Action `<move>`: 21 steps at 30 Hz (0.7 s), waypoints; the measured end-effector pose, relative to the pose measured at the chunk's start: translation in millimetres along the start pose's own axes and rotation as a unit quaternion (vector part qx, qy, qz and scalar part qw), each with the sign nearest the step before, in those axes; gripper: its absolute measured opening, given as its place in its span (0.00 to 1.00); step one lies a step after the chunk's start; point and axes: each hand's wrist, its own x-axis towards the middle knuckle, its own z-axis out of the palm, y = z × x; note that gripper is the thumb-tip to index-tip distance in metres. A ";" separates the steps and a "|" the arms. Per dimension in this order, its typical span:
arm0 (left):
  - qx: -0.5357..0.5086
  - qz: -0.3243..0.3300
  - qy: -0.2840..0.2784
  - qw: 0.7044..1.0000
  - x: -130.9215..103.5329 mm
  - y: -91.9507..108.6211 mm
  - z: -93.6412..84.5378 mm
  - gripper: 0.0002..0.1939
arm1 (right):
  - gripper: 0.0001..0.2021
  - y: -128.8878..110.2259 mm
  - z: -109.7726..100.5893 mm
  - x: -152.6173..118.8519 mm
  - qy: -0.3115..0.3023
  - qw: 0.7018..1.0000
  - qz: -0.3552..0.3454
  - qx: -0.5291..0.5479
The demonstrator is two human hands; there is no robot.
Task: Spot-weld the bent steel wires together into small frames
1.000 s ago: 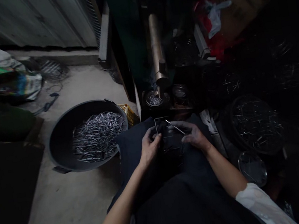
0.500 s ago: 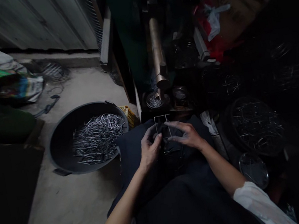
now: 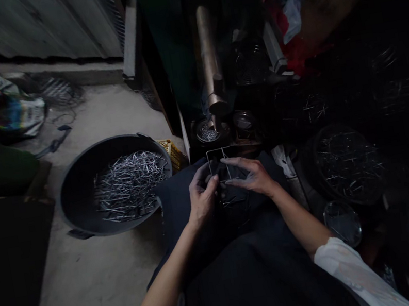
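While the left fingers [image 3: 212, 184] clamp one leg of a bent wire [image 3: 208, 160], right fingers [image 3: 238, 161] pinch a rod [image 3: 228, 171] alongside.

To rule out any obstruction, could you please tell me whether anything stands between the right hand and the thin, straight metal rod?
Nothing visible does: the right hand touches the thin, straight metal rod directly.

grey floor [image 3: 104, 279] | on floor: wire tangle [image 3: 60, 92], dark strip [image 3: 55, 144] | black basin [image 3: 80, 205]: heaped thin metal rods [image 3: 133, 183]

Two grips [image 3: 201, 198] [image 3: 257, 176], one black tub [image 3: 79, 200], one yellow basket [image 3: 174, 154]; held wires [image 3: 228, 169], number unclear.
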 end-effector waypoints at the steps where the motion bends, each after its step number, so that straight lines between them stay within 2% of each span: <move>1: -0.004 0.000 -0.002 1.000 0.5 0.3 0.4 0.30 | 0.29 0.5 0.4 0.7 0.003 1.000 -0.002 0.001; 21: -0.028 -0.006 -0.013 0.999 15.2 5.9 0.8 0.31 | 0.29 3.6 -2.2 17.2 -0.006 1.000 0.015 -0.011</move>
